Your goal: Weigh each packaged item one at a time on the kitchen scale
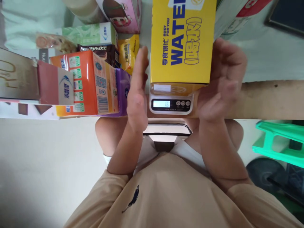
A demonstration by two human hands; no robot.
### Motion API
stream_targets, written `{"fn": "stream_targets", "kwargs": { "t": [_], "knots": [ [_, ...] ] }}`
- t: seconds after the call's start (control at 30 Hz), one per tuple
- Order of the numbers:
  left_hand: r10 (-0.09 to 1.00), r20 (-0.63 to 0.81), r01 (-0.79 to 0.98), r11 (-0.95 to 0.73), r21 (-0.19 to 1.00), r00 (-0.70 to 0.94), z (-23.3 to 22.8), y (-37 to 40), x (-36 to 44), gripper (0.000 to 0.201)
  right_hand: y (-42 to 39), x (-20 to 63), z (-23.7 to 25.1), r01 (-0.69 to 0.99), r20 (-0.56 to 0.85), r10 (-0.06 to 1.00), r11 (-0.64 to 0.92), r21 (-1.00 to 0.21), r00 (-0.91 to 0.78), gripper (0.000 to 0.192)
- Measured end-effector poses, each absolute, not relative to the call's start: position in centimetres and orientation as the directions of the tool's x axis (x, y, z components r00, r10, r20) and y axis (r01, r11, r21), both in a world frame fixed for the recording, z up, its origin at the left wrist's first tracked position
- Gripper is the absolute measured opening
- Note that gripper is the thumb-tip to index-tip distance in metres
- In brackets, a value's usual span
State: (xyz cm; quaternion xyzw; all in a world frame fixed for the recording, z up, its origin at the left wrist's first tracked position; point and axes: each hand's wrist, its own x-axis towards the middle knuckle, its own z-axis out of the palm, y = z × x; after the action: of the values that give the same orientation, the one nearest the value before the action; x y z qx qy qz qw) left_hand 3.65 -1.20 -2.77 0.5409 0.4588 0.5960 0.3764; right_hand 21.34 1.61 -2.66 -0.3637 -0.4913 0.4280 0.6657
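Observation:
A yellow box (pixel 182 41) with large blue "WATER" lettering stands on a small white digital scale (pixel 171 110). The scale's lit display seems to read 16, though the digits are faint. To the left of the box is my left hand (pixel 139 95), seen edge-on, its fingers stretched out and a narrow gap between it and the box. On the other side, my right hand (pixel 222 79) has loosely bent fingers and holds nothing; its fingertips come close to the box's right face, and whether they touch it I cannot tell.
Packed at left are an orange package (pixel 87 82), a purple package (pixel 122 91), a yellow packet (pixel 128 52), a green box (pixel 89 34) and a pink box (pixel 123 15). A dark flat object (pixel 288 17) lies at far right. Below the table edge stands a green stool (pixel 273 139).

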Motion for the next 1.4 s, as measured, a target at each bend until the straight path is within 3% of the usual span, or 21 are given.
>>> {"fn": "stream_targets", "kwargs": {
  "t": [0.1, 0.23, 0.57, 0.83, 1.0, 1.2, 1.4],
  "knots": [
    [0.925, 0.360, -0.058, -0.368, 0.928, -0.121, -2.2, -1.7, 3.2, 0.068, 1.6, 21.7, -2.1, -0.099, 0.241, 0.910, 0.289, -0.952, 0.336, 0.042],
    [0.929, 0.336, -0.036, -0.345, 0.938, -0.153, -2.2, -2.2, 2.8, 0.070, 1.5, 21.5, -1.4, -0.096, 0.217, 0.860, 0.291, -0.952, 0.462, 0.034],
    [0.942, 0.310, -0.124, -0.326, 0.937, -0.132, -2.3, -2.5, 3.0, 0.071, 1.6, 21.0, -1.5, -0.094, 0.209, 0.877, 0.275, -0.957, 0.433, 0.033],
    [0.906, 0.394, -0.120, -0.414, 0.902, -0.157, -2.4, -2.2, 3.2, 0.065, 1.3, 20.9, -1.6, -0.097, 0.207, 0.897, 0.264, -0.960, 0.390, 0.031],
    [0.931, 0.331, -0.152, -0.353, 0.923, -0.154, -2.5, -2.4, 3.1, 0.069, 1.5, 21.2, -1.9, -0.158, 0.238, 0.902, 0.310, -0.938, 0.361, 0.031],
    [0.950, 0.290, -0.144, -0.305, 0.941, -0.118, -2.8, -2.2, 2.6, 0.083, 3.0, 21.8, -4.1, 0.009, 0.420, 0.856, 0.439, -0.899, 0.302, 0.044],
    [0.924, 0.362, -0.189, -0.380, 0.905, -0.127, -3.2, -2.0, 2.5, 0.070, 3.3, 21.5, -4.6, -0.012, 0.439, 0.852, 0.461, -0.887, 0.286, 0.042]
  ]
}}
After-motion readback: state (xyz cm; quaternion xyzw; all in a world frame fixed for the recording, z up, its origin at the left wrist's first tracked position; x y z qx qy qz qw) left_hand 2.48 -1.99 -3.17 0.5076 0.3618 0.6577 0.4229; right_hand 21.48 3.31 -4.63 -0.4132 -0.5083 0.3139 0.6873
